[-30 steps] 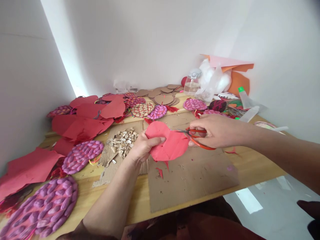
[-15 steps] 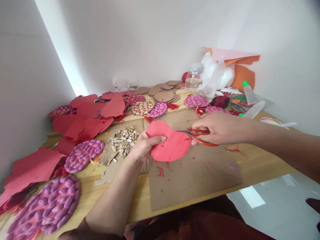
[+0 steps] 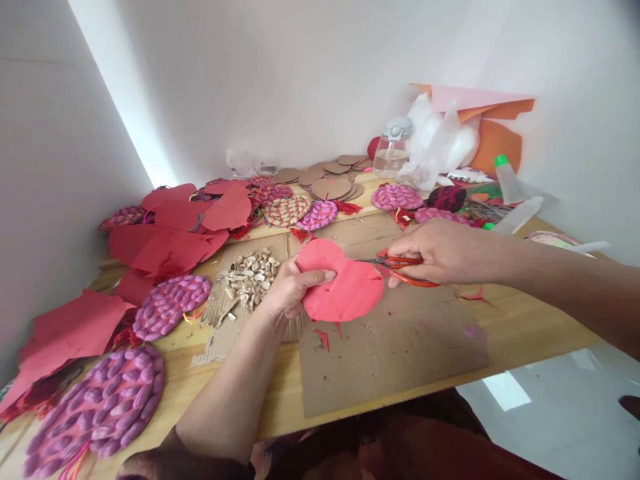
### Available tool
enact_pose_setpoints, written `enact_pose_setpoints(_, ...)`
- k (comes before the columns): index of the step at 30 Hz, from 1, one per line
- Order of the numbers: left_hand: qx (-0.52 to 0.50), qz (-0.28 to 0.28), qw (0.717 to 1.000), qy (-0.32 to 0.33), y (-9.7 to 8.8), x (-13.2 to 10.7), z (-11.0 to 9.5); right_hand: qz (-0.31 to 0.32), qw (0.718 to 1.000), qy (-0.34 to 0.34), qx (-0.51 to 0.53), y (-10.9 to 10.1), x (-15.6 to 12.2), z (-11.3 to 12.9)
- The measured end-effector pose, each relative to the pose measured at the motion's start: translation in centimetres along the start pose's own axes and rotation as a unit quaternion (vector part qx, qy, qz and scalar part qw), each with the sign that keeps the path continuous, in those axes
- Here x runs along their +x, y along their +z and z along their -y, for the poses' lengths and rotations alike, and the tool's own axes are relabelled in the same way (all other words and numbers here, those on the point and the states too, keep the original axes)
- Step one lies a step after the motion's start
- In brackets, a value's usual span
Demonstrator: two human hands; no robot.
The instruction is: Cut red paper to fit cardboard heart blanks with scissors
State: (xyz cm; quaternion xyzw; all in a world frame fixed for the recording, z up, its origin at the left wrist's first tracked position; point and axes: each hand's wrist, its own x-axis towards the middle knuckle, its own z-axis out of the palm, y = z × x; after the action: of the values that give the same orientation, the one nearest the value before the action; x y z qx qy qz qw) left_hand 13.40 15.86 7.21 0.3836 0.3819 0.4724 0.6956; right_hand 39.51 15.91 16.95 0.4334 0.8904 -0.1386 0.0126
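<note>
My left hand (image 3: 297, 283) pinches a rounded red paper cutout (image 3: 345, 293), thumb on top, above a flat sheet of cardboard (image 3: 395, 360). Orange-handled scissors (image 3: 413, 270) are in my right hand (image 3: 435, 250), with fingers through the handles. Their blades meet the cutout's upper right edge, where a small red flap sticks up by the pivot. Small red paper scraps (image 3: 324, 340) lie on the cardboard below. Left of my left hand, a heap of nut shells (image 3: 253, 277) rests on another cardboard piece (image 3: 220, 337).
Red paper sheets (image 3: 170, 233) are piled at left, near purple shell-covered discs (image 3: 100, 410). Cardboard circles (image 3: 330, 187) lie at the back. A water bottle (image 3: 393, 150), plastic bags (image 3: 435, 147) and green-capped glue bottles (image 3: 507, 180) stand at back right.
The view has shifted slightly. The scissors stay at the cutout's upper right edge, and a red paper flap now shows above the scissors' pivot. Both hands keep their hold.
</note>
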Motion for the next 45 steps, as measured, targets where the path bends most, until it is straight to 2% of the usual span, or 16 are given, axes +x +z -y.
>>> enact_pose_setpoints(4, -0.003, -0.005, 1.000, -0.005, 0.1, 0.1, 0.0, -0.003, 1.000, -0.003, -0.008, 0.1, 0.0, -0.1)
enact_pose_setpoints(8, -0.009, -0.008, 1.000, -0.003, 0.1, 0.1, -0.1, -0.008, 1.000, 0.001, 0.028, 0.4, -0.1, -0.3)
enact_pose_setpoints(14, -0.009, -0.026, 1.000, 0.000, 0.0, 0.0, -0.3, -0.031, 0.991, 0.093, 0.097, 1.1, 0.2, -1.8)
enact_pose_setpoints(17, -0.012, -0.023, 1.000, 0.007, -0.1, 0.1, -0.2, -0.018, 0.975, 0.117, 0.190, 2.0, 0.3, -2.1)
enact_pose_setpoints(19, -0.019, -0.030, 0.999, 0.011, -0.1, 0.2, 0.0, -0.016, 0.939, 0.128, 0.318, 3.1, 0.5, -1.8)
enact_pose_setpoints(20, -0.022, -0.036, 0.999, 0.011, -0.2, 0.3, 0.0, -0.028, 0.906, 0.130, 0.401, 3.7, 0.7, -1.5)
enact_pose_setpoints(22, -0.029, -0.049, 0.998, 0.013, -0.2, 0.5, 0.1, -0.066, 0.824, 0.124, 0.549, 5.1, 1.1, -0.8)
enact_pose_setpoints(24, -0.037, -0.059, 0.997, 0.016, -0.2, 0.7, 0.2, -0.118, 0.757, 0.120, 0.631, 6.5, 1.8, 0.0)
enact_pose_setpoints(28, -0.048, -0.079, 0.995, 0.021, -0.3, 1.1, 0.4, -0.163, 0.695, 0.115, 0.691, 8.7, 3.8, 1.4)
enact_pose_setpoints(32, -0.048, -0.073, 0.995, 0.037, -0.4, 1.3, 0.5, -0.208, 0.651, 0.137, 0.717, 9.3, 5.5, 2.2)
enact_pose_setpoints(36, -0.049, -0.059, 0.996, 0.050, -0.5, 1.5, 0.4, -0.242, 0.633, 0.136, 0.722, 9.5, 6.5, 2.1)
enact_pose_setpoints(39, -0.029, -0.070, 0.995, 0.066, -0.9, 1.5, 0.3, -0.263, 0.629, 0.140, 0.718, 10.1, 6.7, 1.5)
enact_pose_setpoints(42, 0.008, -0.071, 0.995, 0.076, -1.2, 1.5, 0.3, -0.269, 0.644, 0.144, 0.701, 10.9, 6.6, 0.9)
enact_pose_setpoints(45, 0.037, -0.073, 0.993, 0.083, -1.3, 1.5, 0.4, -0.285, 0.674, 0.145, 0.666, 11.3, 6.5, 0.7)
